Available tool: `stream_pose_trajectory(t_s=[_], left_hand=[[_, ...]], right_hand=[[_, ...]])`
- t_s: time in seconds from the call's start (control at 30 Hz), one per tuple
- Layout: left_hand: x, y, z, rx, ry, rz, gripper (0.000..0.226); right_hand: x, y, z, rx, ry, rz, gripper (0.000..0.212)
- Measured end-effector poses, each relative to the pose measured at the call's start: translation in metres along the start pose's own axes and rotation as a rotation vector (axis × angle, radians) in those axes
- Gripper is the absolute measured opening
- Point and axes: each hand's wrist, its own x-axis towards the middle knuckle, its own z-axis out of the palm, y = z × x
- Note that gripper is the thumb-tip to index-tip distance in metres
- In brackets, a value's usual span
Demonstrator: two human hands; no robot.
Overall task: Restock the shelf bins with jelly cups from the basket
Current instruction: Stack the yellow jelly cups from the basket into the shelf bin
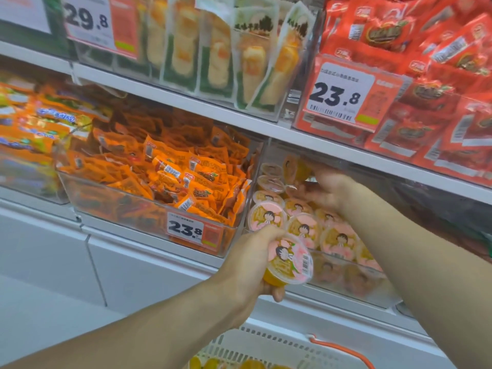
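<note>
My left hand [253,265] grips an orange jelly cup [290,261] with a pink cartoon lid, just in front of the clear shelf bin [372,296]. That bin holds several jelly cups [338,239] lying lid-up. My right hand [326,189] reaches deep into the bin under the shelf above, its fingers curled round a tilted orange cup [294,169] at the back. At the bottom edge the white basket [266,344] with an orange handle shows more yellow cups [210,364].
A clear bin of orange snack packets [170,177] sits left of the jelly bin, with a 23.8 price tag [186,231]. The white shelf board [346,150] overhangs the jelly bin closely. Above it stand red packets [426,75] and green-white packs [226,49].
</note>
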Motion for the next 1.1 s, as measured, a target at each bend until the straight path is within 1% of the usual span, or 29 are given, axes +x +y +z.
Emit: stream_pose_trajectory(t_s=[0.07,0.1,0.13,0.2,0.23,0.27,0.33,0.47,0.57,0.63,0.67,0.73,0.77,0.83,0.87,0.93,1.0,1.1], left_hand=[[0.005,-0.001,-0.004,0.015,0.023,0.005,0.037],[0.006,-0.001,-0.005,0.023,0.039,0.004,0.033],[0.007,-0.001,-0.008,0.033,0.055,0.004,0.03],[0.008,-0.002,-0.014,0.053,0.08,0.003,0.029],[0.008,-0.001,-0.017,0.062,0.088,0.002,0.027],[0.008,-0.001,-0.02,0.067,0.095,0.002,0.026],[0.009,0.0,-0.023,0.075,0.1,0.004,0.024],[0.01,-0.001,-0.027,0.075,0.101,-0.008,0.03],[0.01,0.0,-0.026,0.012,0.07,-0.009,0.036],[0.01,0.002,-0.023,-0.031,0.044,0.016,0.042],[0.009,0.003,-0.022,-0.06,0.035,0.033,0.043],[0.009,0.006,-0.02,-0.115,0.021,0.068,0.038],[0.009,0.007,-0.018,-0.124,0.018,0.087,0.034],[0.009,0.008,-0.016,-0.108,0.033,0.129,0.026],[0.009,0.007,-0.015,-0.091,0.035,0.145,0.025],[0.007,0.006,-0.012,-0.063,0.013,0.169,0.024],[0.004,0.006,-0.009,-0.071,0.002,0.191,0.023],[0.004,0.009,-0.008,-0.122,0.011,0.219,0.036]], right_hand=[[0.019,0.004,0.012,-0.218,0.183,-0.037,0.033],[0.027,0.004,0.016,-0.292,0.249,-0.059,0.039],[0.034,0.003,0.021,-0.357,0.284,-0.09,0.049],[0.058,0.005,0.025,-0.522,0.332,-0.154,0.077],[0.067,0.007,0.027,-0.606,0.353,-0.19,0.083],[0.068,0.008,0.032,-0.668,0.369,-0.219,0.082],[0.065,0.009,0.042,-0.719,0.403,-0.273,0.071],[0.076,0.016,0.042,-0.663,0.454,-0.341,0.061],[0.073,0.012,0.036,-0.731,0.415,-0.328,0.043],[0.058,0.004,0.033,-0.879,0.386,-0.335,0.023],[0.046,0.0,0.032,-0.959,0.369,-0.356,0.017],[0.02,-0.004,0.026,-1.02,0.316,-0.449,0.016],[0.003,-0.003,0.022,-0.941,0.263,-0.48,0.015],[-0.037,0.002,0.011,-0.719,0.122,-0.468,0.007],[-0.056,0.005,0.005,-0.653,0.047,-0.465,0.005],[-0.085,0.012,-0.006,-0.627,-0.061,-0.486,0.005],[-0.107,0.021,-0.015,-0.591,-0.136,-0.483,0.012],[-0.129,0.039,-0.028,-0.491,-0.218,-0.436,0.014]])
